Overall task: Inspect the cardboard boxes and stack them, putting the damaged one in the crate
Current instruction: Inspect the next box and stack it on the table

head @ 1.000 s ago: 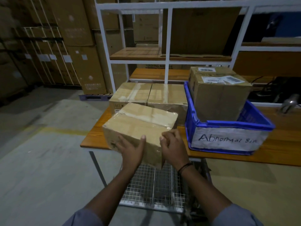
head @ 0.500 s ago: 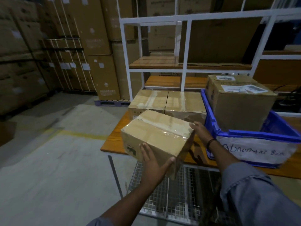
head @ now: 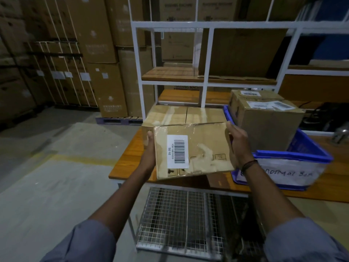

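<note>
Two bare hands on one cardboard box (head: 198, 146). Holds it clear of the wooden table (head: 128, 161), above the near edge, tipped, with a broad face toward the camera. Clamps the left hand (head: 149, 150) on the box's left edge, one digit lying along that edge, the rest hidden behind the cardboard. Wraps the right hand (head: 238, 146) round the right edge, fingers curled over the upper corner, a dark wristband (head: 249, 164) just below.

On the facing side: a white barcode label (head: 177, 151), turned sideways, and clear tape, wrinkled and lifting in patches (pale scuffing beside the label; whether torn, cannot tell).

Directly behind, flat on the table, side by side and touching: two closed boxes (head: 170, 114), glossy tape across their tops.

To the right, on the same table, a blue crate (head: 311, 148), just beside the right wrist, its handwritten white sign (head: 289, 173) partly hidden by the forearm. Inside it, two brown cartons (head: 268, 125) with white shipping labels on top, standing higher than the rim.

Under the table, a wire mesh shelf (head: 179, 214). Behind, a white metal rack (head: 205, 53) with wooden shelves. Off to the left, tall stacked cartons (head: 94, 35) on a concrete floor. Grey sleeves at both bottom corners.
</note>
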Demonstrator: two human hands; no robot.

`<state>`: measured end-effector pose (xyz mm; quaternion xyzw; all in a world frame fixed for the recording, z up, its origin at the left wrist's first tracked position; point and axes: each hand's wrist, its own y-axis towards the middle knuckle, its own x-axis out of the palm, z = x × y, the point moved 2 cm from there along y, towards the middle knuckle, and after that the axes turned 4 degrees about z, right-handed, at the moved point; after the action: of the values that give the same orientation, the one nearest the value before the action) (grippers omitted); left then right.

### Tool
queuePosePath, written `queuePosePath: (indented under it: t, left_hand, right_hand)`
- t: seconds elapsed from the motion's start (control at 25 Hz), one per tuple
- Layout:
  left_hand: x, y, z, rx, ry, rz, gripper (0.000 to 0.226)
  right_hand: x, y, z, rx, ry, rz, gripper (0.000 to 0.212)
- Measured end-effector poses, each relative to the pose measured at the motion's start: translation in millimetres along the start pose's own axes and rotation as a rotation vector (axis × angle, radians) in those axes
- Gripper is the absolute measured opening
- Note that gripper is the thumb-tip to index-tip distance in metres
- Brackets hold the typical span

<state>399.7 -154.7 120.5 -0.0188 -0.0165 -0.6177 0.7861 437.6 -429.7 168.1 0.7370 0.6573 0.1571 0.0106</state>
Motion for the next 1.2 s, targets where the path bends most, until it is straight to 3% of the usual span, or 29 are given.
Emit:
queuePosePath:
  t: [0.16,0.24,0.32,0.36,0.44,0.52,0.6,0.68,0.76,0.84,1.04,1.2]
  left_hand:
    - [4.2,7.3,7.1,-0.038,-0.066,-0.083,0.072]
    - [5.7,8.3,10.9,-0.034,-0.084,-0.099,0.075]
    - [1.9,14.9,7.9,-0.055,-0.071,-0.097,0.085]
    - [2.3,15.2,8.8,-0.071,-0.059,-0.091,0.082]
    - [7.0,9.8,12.2,-0.111,-0.036,-0.103,0.07]
    - [9.4,11.6,17.6,-0.124,-0.047,-0.107,0.061]
    - [6.0,20.1,28.0,-0.046,-0.114,-0.077,0.069]
    - [2.7,29.4,36.4,-0.002,-0.142,-0.092,0.083]
    - [2.2,36.4,44.2,0.029,-0.149,-0.099,0.067]
    - [4.6,42.3,45.2,0.06,-0.158,-0.08,0.051]
    - [10.2,47.8,36.4,0.051,-0.277,-0.016,0.084]
    - [10.4,49.8,28.8,0.041,-0.271,0.02,0.062]
  right_hand:
    - [-11.7,4.6,7.0,0.166,0.023,0.076,0.058]
    - [-15.8,7.5,12.0,0.355,0.054,0.074,0.052]
    - [-10.6,5.7,18.1,0.498,0.033,-0.019,0.032]
    - [-9.0,2.6,29.5,0.551,-0.019,-0.068,0.031]
    - [-6.1,-4.1,53.4,0.587,-0.095,-0.078,0.052]
    - [-5.6,-2.7,62.1,0.502,-0.086,-0.006,0.044]
    - [-2.8,4.2,52.3,0.368,-0.058,0.066,0.039]
    - [-0.9,11.3,39.0,0.248,-0.049,0.14,0.055]
    - [-3.3,16.7,28.5,0.18,-0.038,0.184,0.064]
    - [-2.1,15.1,19.8,0.113,0.018,0.163,0.054]
    - [0.6,9.0,16.4,0.07,0.104,0.243,0.052]
    - [-5.5,4.6,28.4,0.147,0.115,0.206,0.052]
